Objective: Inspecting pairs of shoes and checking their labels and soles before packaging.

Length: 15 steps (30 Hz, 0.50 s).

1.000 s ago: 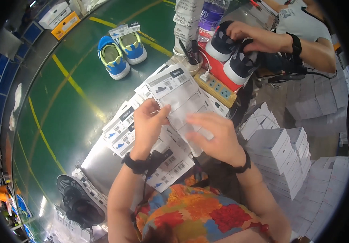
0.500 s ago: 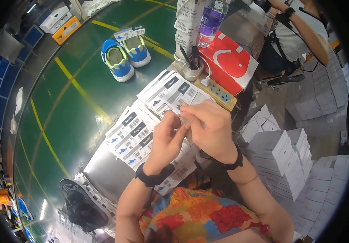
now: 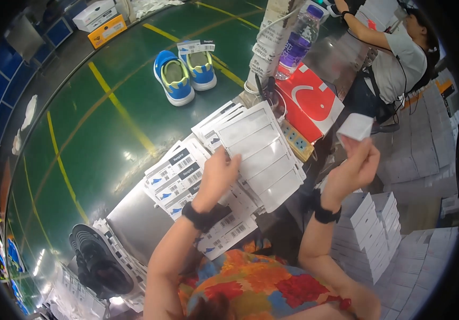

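Observation:
My right hand [image 3: 352,173] is raised to the right of the table, pinching a small white label [image 3: 356,127] that curls upward from the fingertips. My left hand [image 3: 218,178] rests on a stack of label sheets, thumb and forefinger apart, the thumb at the left edge of a blank white backing sheet [image 3: 261,154]. Its other fingers are partly hidden. Printed label sheets [image 3: 178,170] with blue shoe pictures and barcodes lie under and left of that hand. Beyond them stands a pair of blue and lime sneakers [image 3: 176,80], with a label strip [image 3: 196,47] across the top.
A black shoe [image 3: 98,261] lies at the near left. Behind the sheets are a wrapped post [image 3: 266,53], a water bottle [image 3: 298,45], a red box [image 3: 312,98] and a power strip [image 3: 297,141]. White boxes [image 3: 357,234] are stacked at right; another person [image 3: 400,58] sits beyond.
My hands have parted. The right one has moved up and right with the white label, while the left stays over the sheets. The blank backing sheet is now uncovered.

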Each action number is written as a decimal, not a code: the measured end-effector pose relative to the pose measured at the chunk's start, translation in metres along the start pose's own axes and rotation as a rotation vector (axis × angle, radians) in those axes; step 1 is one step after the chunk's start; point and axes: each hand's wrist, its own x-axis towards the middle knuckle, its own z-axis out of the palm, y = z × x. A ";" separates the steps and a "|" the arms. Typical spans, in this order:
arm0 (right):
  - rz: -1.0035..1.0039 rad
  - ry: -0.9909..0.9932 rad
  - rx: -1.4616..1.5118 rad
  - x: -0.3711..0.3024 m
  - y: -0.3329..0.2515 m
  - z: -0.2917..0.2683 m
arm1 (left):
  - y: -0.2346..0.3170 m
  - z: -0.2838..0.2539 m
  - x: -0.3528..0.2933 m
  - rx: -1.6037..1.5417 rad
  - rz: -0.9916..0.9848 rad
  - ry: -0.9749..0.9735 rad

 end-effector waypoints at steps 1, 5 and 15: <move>-0.105 -0.116 -0.196 -0.018 -0.006 -0.006 | 0.031 -0.009 -0.020 0.101 0.055 0.052; -0.646 -0.997 -0.262 -0.088 -0.056 0.012 | 0.059 -0.070 -0.103 -0.231 0.263 -0.072; 0.473 -1.635 0.308 -0.132 -0.100 0.077 | 0.036 -0.146 -0.244 -0.787 0.066 0.256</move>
